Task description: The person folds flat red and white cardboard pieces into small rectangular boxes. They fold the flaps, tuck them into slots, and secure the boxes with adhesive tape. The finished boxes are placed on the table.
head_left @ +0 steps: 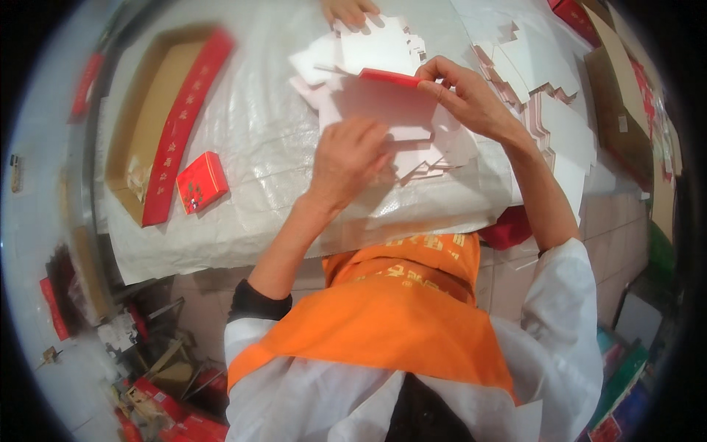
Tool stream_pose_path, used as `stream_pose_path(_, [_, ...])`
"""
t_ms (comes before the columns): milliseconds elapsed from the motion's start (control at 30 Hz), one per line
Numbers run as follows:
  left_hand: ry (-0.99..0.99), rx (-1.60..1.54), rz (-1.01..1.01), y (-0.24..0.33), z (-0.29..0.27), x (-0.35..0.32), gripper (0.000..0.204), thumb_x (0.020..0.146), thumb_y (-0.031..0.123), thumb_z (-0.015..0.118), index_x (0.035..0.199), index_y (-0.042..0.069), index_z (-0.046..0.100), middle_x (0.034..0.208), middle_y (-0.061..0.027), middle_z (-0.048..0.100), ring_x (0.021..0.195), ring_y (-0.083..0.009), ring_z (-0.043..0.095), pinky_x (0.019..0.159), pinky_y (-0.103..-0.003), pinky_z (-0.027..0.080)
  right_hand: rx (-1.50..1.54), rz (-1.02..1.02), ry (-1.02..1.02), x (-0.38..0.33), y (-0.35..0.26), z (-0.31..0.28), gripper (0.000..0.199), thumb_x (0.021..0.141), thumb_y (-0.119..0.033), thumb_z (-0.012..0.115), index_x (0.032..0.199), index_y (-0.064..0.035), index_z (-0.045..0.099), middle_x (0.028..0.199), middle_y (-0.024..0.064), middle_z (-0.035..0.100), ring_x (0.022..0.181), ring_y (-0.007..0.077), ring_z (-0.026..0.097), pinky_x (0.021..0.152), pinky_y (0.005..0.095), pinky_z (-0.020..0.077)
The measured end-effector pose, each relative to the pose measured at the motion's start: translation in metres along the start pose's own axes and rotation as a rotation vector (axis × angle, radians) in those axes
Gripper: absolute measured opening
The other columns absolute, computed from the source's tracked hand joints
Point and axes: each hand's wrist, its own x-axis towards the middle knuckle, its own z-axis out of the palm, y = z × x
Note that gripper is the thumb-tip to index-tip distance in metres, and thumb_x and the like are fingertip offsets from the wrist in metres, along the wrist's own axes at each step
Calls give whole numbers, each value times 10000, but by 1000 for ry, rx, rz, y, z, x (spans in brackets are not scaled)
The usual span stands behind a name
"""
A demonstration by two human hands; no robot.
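Note:
A cardboard box blank (390, 76), showing its red outer face and a thin pale edge, is pinched at its right end by my right hand (460, 92), thumb against fingers. It is held over a stack of white die-cut box blanks (449, 151) on the covered table. My left hand (350, 155) is over the near left part of that stack. Motion smears its fingers, so I cannot tell whether they hold anything. A small red closed box (202, 182) stands on the table to the left of my hands.
Another person's hand (347, 10) touches the far end of the white blanks. At left lies an open brown carton (140, 110) with a red printed flap. More stacked blanks (560, 125) lie at right beside a brown carton (615, 110). A whitish plastic sheet (258, 169) covers the table.

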Motion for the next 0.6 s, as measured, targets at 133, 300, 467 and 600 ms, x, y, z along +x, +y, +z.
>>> stream_pose_path(133, [-110, 32, 83, -10, 21, -9, 275, 588, 34, 604, 860, 45, 569, 850, -66, 546, 847, -222, 554, 697, -336, 430, -49, -26, 31, 2, 7, 5, 117, 878, -148, 507, 909, -36, 512, 793, -15, 518, 718, 64, 452, 584, 204, 368])
stream_pose_path(300, [-24, 20, 210, -21, 33, -6, 196, 577, 44, 564, 770, 41, 529, 755, -54, 490, 727, -195, 509, 599, -297, 413, -167, -59, 134, -2, 19, 19, 95, 830, -79, 553, 906, -36, 516, 813, 38, 519, 709, 132, 488, 596, 248, 396])
stream_pose_path(467, [-230, -203, 22, -28, 32, -4, 163, 649, 7, 594, 801, 39, 546, 766, -77, 516, 728, -252, 497, 644, -337, 419, -562, -381, 301, -17, 28, 40, 151, 726, -85, 607, 847, -51, 523, 815, 81, 526, 750, 245, 502, 658, 336, 410])
stream_pose_path(600, [-280, -335, -67, -32, 30, 0, 130, 686, -5, 586, 803, 41, 550, 756, -78, 521, 732, -259, 490, 656, -339, 406, -428, -382, 111, -35, 24, 55, 167, 702, -107, 618, 835, -61, 528, 816, 77, 519, 771, 260, 494, 684, 357, 406])
